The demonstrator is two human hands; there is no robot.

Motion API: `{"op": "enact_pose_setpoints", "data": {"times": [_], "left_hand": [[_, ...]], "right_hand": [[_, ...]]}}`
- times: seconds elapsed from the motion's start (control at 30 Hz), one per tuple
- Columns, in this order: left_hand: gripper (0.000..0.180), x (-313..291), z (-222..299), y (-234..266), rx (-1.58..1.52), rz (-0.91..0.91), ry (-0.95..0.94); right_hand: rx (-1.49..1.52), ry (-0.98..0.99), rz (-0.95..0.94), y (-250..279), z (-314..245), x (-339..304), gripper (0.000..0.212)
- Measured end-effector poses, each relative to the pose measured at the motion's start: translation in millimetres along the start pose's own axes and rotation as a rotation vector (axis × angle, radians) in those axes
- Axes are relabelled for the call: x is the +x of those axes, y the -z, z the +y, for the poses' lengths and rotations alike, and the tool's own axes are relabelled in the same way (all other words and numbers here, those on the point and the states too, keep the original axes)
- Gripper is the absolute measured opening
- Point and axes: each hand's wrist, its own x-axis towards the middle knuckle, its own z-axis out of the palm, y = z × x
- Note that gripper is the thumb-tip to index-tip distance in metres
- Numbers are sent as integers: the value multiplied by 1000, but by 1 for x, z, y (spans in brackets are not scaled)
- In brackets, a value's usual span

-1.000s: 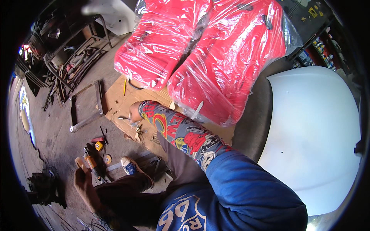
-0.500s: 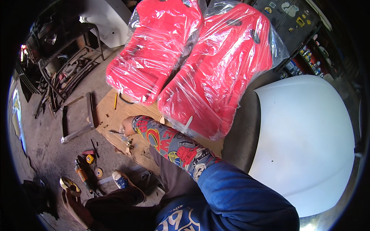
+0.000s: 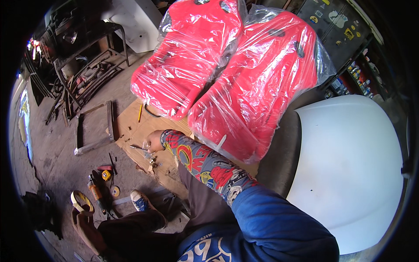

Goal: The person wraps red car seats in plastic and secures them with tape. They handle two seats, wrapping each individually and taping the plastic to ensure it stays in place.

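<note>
At the lower left, my left hand (image 3: 87, 229) is closed round a roll of pale yellow tape (image 3: 82, 201), held up above the floor. My right hand (image 3: 155, 141) reaches across my body to the cardboard sheet (image 3: 126, 114), its fingers bent together and partly hidden. Under those fingers shows a bit of clear plastic, and I cannot make out what they grip. A slim metal tool (image 3: 139, 148) points out left of the fingertips. Small brass-coloured hardware (image 3: 152, 162) lies just below the hand. A yellow pencil (image 3: 140, 112) rests farther up the cardboard.
Two red seats (image 3: 257, 87) in clear plastic stand ahead. A white curved panel (image 3: 349, 174) fills the right side. Near my shoe (image 3: 142, 201) lie an orange-and-black power tool (image 3: 97, 193) and a yellow tape measure (image 3: 106, 175). A metal frame (image 3: 94, 126) lies left.
The whole view has shifted a little, so the scene sits farther right in the picture. Both hands stay in about the same places, the left with its tape roll.
</note>
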Motion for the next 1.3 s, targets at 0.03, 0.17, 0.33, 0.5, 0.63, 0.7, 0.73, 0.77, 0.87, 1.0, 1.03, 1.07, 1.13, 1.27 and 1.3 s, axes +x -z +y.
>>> {"op": "enact_pose_setpoints", "data": {"times": [0.03, 0.17, 0.33, 0.5, 0.63, 0.7, 0.73, 0.77, 0.87, 1.0, 1.03, 1.07, 1.13, 1.27, 1.3], "left_hand": [[32, 0, 2, -1, -33, 4, 25], [33, -2, 7, -9, -96, 57, 37], [30, 1, 5, -7, -134, 18, 51], [24, 3, 3, 6, -144, 3, 75], [29, 0, 0, 7, -145, 3, 48], [32, -3, -1, 7, -164, 31, 13], [33, -4, -1, 7, -133, 44, 13], [34, -4, -1, 6, -121, 47, 7], [35, -2, -1, 5, -133, 34, 12], [34, 1, -2, 6, -135, 14, 24], [34, 2, -3, 6, -117, 38, 36], [34, 3, -4, 6, -110, 32, 37], [33, 4, -6, 5, -103, 25, 28], [33, 1, -2, 2, -110, 28, 4], [33, 1, 1, 0, -108, 33, 25]], "right_hand": [[-9, 7, -12, 1, 0, 0, 52], [15, -36, -25, 4, -2, -4, 52], [64, 4, -20, 10, -2, -15, 47], [127, -71, -175, 12, -12, -19, 50], [159, -68, -124, 11, -13, -25, 56], [192, -53, -73, 11, -12, -30, 50], [193, -39, -44, 11, -10, -32, 45], [187, -39, -21, 12, -9, -33, 43], [199, -30, -34, 15, -2, -36, 42], [195, -50, -91, 21, 6, -37, 42], [201, -69, -103, 22, 8, -38, 43], [201, -67, -104, 24, 8, -39, 47], [180, -83, -96, 27, 9, -41, 50], [193, -89, -73, 29, 12, -44, 53], [202, -67, -54, 28, 15, -44, 53]]}}
